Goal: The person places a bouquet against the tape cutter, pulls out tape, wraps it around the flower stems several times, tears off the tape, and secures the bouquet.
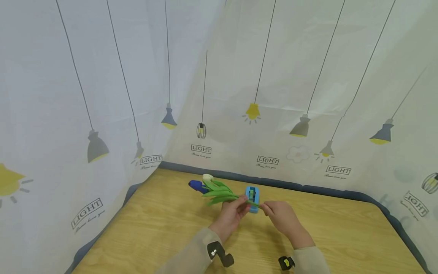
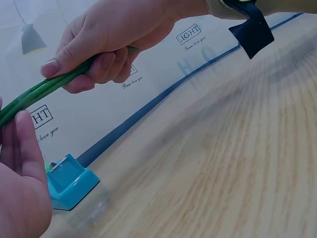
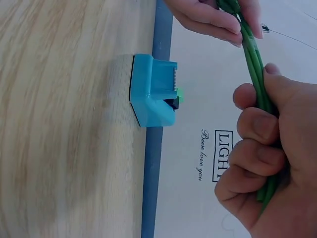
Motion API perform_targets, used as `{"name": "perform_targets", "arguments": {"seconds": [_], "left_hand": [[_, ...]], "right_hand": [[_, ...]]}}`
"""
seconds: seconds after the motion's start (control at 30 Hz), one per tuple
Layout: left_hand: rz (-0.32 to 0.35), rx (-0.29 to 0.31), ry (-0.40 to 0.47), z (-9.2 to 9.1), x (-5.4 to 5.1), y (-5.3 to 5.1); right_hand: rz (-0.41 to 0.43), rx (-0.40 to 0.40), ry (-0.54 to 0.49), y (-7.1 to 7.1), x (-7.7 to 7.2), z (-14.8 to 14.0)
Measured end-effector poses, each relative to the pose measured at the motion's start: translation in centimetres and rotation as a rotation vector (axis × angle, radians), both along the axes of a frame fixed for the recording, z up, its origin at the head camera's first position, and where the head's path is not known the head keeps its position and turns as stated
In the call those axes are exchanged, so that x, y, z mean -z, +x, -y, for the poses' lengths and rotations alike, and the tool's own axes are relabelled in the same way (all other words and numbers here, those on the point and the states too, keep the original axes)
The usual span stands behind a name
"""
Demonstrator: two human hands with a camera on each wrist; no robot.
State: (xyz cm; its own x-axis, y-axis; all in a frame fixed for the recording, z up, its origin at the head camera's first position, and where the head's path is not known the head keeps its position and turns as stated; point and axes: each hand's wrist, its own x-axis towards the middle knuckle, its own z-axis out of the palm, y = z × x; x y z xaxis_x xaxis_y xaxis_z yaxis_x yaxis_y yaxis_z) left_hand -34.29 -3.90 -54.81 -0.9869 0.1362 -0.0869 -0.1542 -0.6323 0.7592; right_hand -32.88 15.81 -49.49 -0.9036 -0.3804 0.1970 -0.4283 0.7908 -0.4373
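My left hand (image 1: 230, 217) holds a bunch of artificial tulips by the upper stems, just below the green leaves (image 1: 219, 192). A blue tulip (image 1: 196, 185) and a white tulip (image 1: 207, 177) point to the left in the head view. Lower down, my right hand (image 1: 282, 219) grips the stem ends, its fingers curled round the green stems (image 3: 254, 69) in the right wrist view. A shiny patch shows on the stems between the hands. Behind them a light-blue tape dispenser (image 1: 253, 209) stands on the table, with a serrated cutting edge and a green part inside.
The wooden table (image 1: 143, 224) has a dark blue padded border (image 1: 284, 183) along its back and sides. Pale curtains (image 1: 226, 95) printed with hanging lamps and the word LIGHT enclose it. Black straps (image 1: 220, 254) sit at the wrists.
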Motion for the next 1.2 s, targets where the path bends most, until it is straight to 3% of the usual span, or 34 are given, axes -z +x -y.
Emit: {"name": "perform_targets", "arguments": {"seconds": [0.1,0.17,0.33,0.47,0.63,0.77,0.87,1.2], "left_hand": [[0.000,-0.002,-0.013,0.1,-0.1,-0.1],[-0.004,-0.003,-0.029,0.2,-0.1,0.0],[-0.027,0.011,-0.076,0.3,0.1,0.0],[-0.052,0.023,-0.119,0.2,0.1,0.1],[-0.065,0.030,-0.133,0.2,0.0,0.1],[-0.063,0.028,-0.115,0.3,-0.1,0.0],[-0.055,0.019,-0.107,0.3,-0.1,-0.1],[-0.022,-0.003,-0.040,0.2,-0.4,0.0]], "right_hand": [[0.038,0.003,-0.026,-0.1,0.1,0.0],[0.111,-0.004,-0.083,-0.2,0.2,-0.1],[0.421,0.000,-0.300,0.0,0.6,-0.5],[0.674,0.002,-0.389,0.2,0.5,-1.1],[0.837,-0.020,-0.444,0.0,0.1,-1.7],[0.847,-0.050,-0.456,-0.4,0.3,-1.6],[0.778,-0.057,-0.428,-0.6,0.4,-1.3],[0.308,0.009,-0.185,-0.3,0.1,-0.3]]}}
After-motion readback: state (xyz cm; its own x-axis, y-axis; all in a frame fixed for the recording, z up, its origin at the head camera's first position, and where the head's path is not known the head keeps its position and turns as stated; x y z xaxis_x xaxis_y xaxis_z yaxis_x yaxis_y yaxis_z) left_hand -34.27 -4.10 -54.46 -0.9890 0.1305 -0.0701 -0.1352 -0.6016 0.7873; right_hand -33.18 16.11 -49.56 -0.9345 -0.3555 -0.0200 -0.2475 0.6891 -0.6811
